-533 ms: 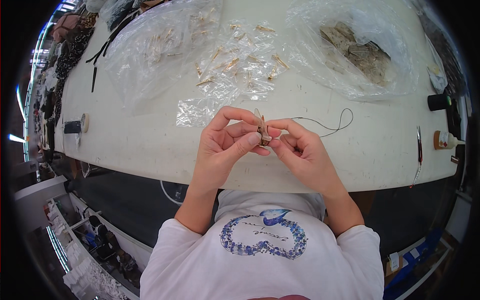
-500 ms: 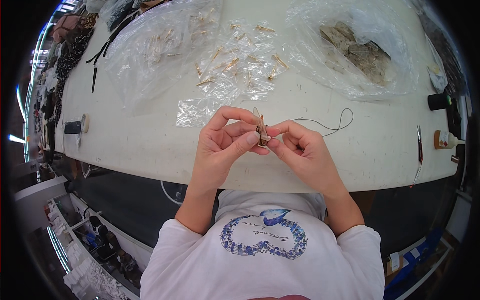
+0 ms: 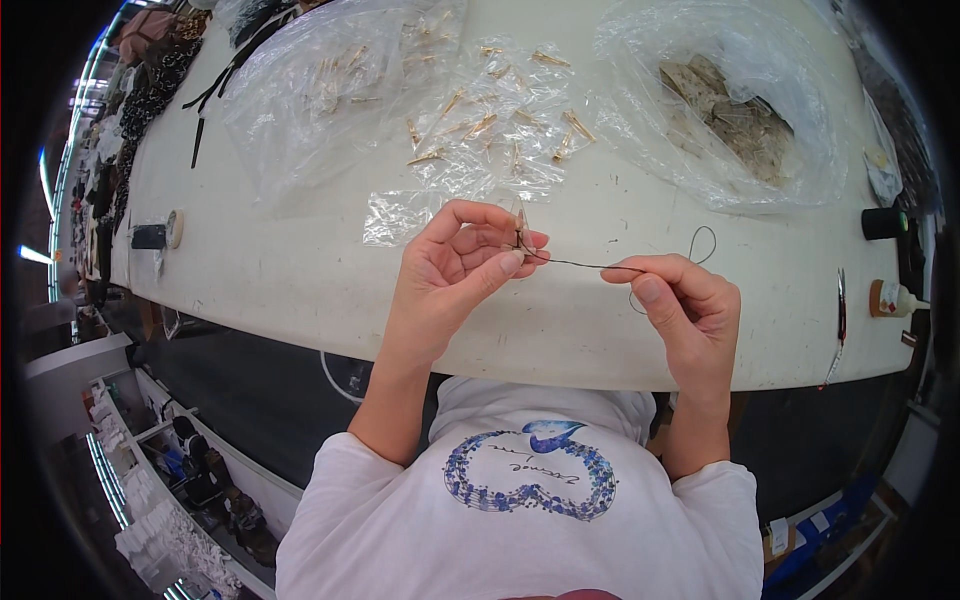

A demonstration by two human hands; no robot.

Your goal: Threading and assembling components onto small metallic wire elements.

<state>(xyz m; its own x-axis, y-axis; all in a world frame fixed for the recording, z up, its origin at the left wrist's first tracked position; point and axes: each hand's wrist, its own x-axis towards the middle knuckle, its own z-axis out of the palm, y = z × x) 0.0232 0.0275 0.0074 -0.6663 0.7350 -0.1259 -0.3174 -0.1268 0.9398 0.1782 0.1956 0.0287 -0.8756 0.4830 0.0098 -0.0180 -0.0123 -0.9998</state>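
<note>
Between thumb and fingers, my left hand (image 3: pixel 450 270) pinches a small clip-like piece (image 3: pixel 520 234), translucent and brownish, with dark cord wound about it. Its lower part is hidden by my thumb. A thin dark cord (image 3: pixel 575 263) runs taut from that piece to my right hand (image 3: pixel 690 310), which is closed on it between thumb and forefinger. The cord's loose end curls over the table beyond my right hand. Farther off, several gold clips (image 3: pixel 483 125) lie in small clear plastic sachets.
The white table (image 3: pixel 330 310) also bears a big clear bag (image 3: pixel 310 100) at the far left and another bag with brownish mesh material (image 3: pixel 735 115) at the far right. Along the right side are a black thread spool (image 3: pixel 884 224), tweezers (image 3: pixel 841 315) and a small bottle (image 3: pixel 890 298).
My right hand has moved right, away from my left hand, drawing the cord out straight. My left hand keeps its hold on the small piece.
</note>
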